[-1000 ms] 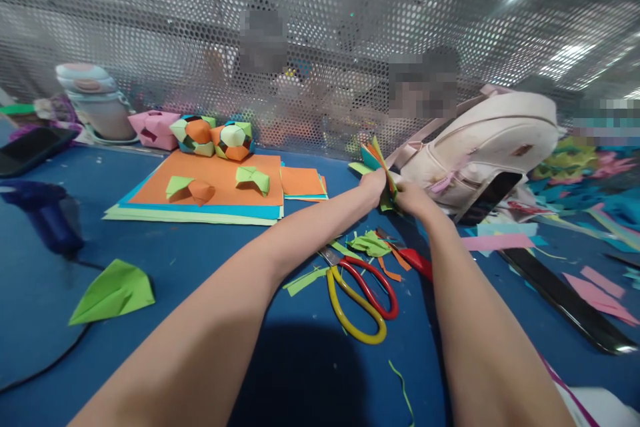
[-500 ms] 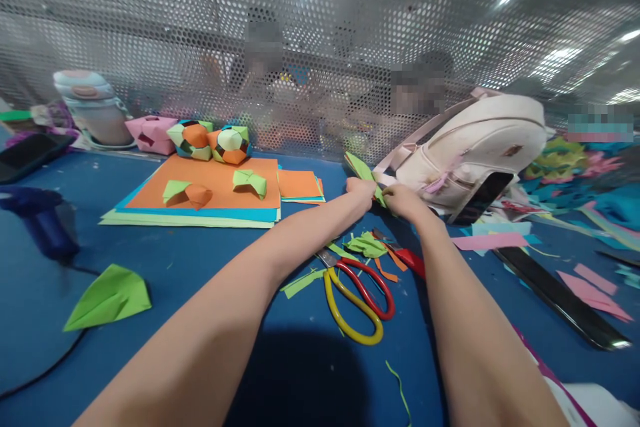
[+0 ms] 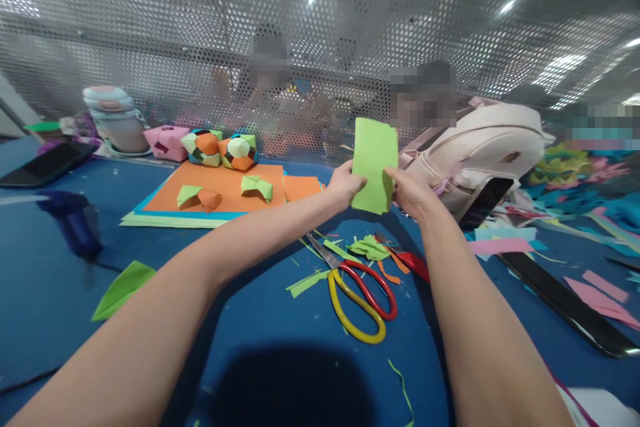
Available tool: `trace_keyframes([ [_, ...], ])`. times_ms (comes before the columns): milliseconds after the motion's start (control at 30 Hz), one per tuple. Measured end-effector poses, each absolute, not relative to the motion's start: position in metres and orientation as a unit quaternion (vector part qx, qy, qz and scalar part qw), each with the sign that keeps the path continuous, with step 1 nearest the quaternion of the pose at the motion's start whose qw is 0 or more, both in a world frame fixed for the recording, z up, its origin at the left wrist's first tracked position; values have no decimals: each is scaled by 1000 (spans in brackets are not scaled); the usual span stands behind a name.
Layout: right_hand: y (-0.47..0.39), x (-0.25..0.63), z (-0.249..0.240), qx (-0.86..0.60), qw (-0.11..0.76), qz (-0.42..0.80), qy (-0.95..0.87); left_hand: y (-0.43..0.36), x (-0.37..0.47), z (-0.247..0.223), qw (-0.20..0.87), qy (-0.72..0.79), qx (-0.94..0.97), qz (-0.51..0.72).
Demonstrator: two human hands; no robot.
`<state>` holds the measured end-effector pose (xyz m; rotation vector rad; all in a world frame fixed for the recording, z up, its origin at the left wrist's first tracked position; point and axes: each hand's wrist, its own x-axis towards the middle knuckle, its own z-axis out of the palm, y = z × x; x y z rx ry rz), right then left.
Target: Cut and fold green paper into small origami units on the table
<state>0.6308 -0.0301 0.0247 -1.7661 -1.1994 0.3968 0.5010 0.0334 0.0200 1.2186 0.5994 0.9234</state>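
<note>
A light green sheet of paper (image 3: 374, 157) is held upright between my two hands, its broad face toward me. My left hand (image 3: 346, 185) grips its left edge with the thumb in front. On the opposite edge, my right hand (image 3: 409, 191) pinches the paper; the fingers behind it are hidden. Below the hands lie scissors (image 3: 357, 297) with one yellow and one red handle. Green paper scraps (image 3: 369, 248) are scattered around their blades. Half covered by my left forearm is a folded green piece of paper (image 3: 123, 290).
Orange, blue and green paper sheets (image 3: 165, 203) are stacked at left, bearing small folded pieces. Behind stand folded paper balls (image 3: 239, 150), a pink paper cube (image 3: 167, 142) and a bottle (image 3: 117, 121). A blue glue gun (image 3: 75, 223) is far left; a white backpack (image 3: 483, 153) stands right.
The green paper has turned from nearly edge-on to face me and stands taller. Both hands have moved apart to its sides. The camera view has shifted slightly to the left.
</note>
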Motion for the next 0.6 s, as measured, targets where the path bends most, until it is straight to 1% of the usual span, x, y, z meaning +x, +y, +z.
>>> trace_keyframes([
  [133,-29,611,37,-632,553,189,-510,36,475,34,649,221,577,444],
  [233,-30,592,46,-579,589,201,-527,38,452,47,636,181,596,455],
  [333,-30,567,55,-500,621,237,-556,38,424,62,652,147,593,450],
  [467,-29,526,61,-401,626,328,-583,25,379,79,652,165,604,428],
  [600,-32,480,58,-381,617,385,-571,0,326,82,628,225,617,417],
])
